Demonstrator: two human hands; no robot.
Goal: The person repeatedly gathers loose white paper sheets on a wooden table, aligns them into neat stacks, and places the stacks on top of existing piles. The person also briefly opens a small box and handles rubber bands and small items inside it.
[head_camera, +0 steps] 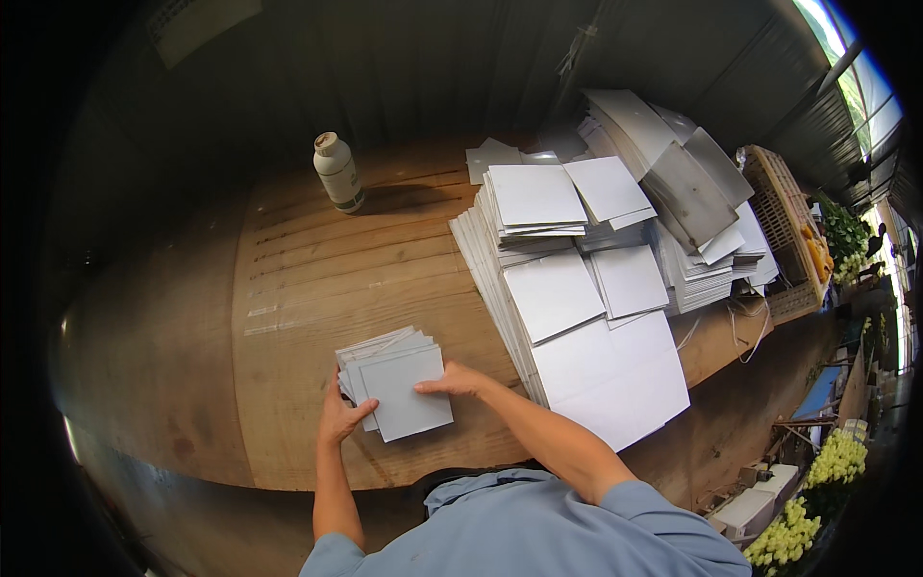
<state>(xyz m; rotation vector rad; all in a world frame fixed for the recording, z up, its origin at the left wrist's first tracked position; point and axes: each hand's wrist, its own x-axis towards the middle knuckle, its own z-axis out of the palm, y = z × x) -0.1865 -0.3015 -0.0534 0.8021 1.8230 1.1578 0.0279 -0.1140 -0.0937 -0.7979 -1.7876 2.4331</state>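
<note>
A bundle of white rectangular sheets (404,393), perhaps card or thin board, is gripped between my two hands just over the wooden table. My left hand (345,415) holds its left edge, thumb on the top sheet. From the right side my right hand (454,381) clasps the bundle, its thumb also lying across the top; most of its fingers are hidden underneath. The sheets are unevenly fanned, with several edges sticking out at the back and left. To the right rise stacks of similar white sheets (554,296), small ones lying on larger ones (613,375).
A white plastic bottle (337,173) with a label stands towards the back of the wooden table (310,288). Translucent sheets (692,191) lean over the far stacks. A woven basket (779,216) sits at the table's right end, near loose string (743,324). Yellow flowers (836,458) stand at lower right.
</note>
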